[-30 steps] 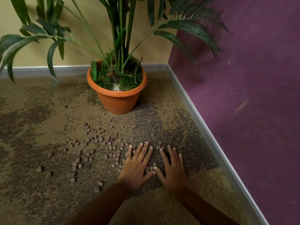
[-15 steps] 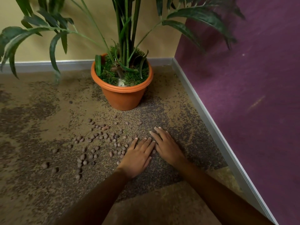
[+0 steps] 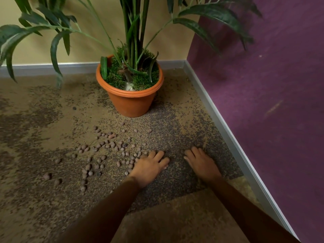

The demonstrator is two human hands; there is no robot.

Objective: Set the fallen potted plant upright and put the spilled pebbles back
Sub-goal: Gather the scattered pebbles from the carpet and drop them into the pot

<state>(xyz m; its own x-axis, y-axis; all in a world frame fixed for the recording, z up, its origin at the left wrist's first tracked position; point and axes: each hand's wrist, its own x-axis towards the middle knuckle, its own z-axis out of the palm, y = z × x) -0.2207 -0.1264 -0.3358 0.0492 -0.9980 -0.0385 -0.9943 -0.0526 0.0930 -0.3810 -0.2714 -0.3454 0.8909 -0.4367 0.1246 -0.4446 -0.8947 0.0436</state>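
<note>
Two hands lay flat on carpet (image 3: 52, 106), lower centre, palms down, gripping nothing: left hand (image 3: 149, 166) touched edge of scattered pebbles (image 3: 105, 149), right hand (image 3: 201, 163) apart, clear of them. Potted plant (image 3: 130, 95) stood upright, upper centre, near corner.

Light was dim, warm, even; no glare. Soft shadow fell beside pot (image 3: 130, 100) on carpet (image 3: 35, 134). Wide-angle bend curved baseboard (image 3: 228, 130) near edges. Leaf tips (image 3: 245, 37) smeared; overall slightly soft.
</note>
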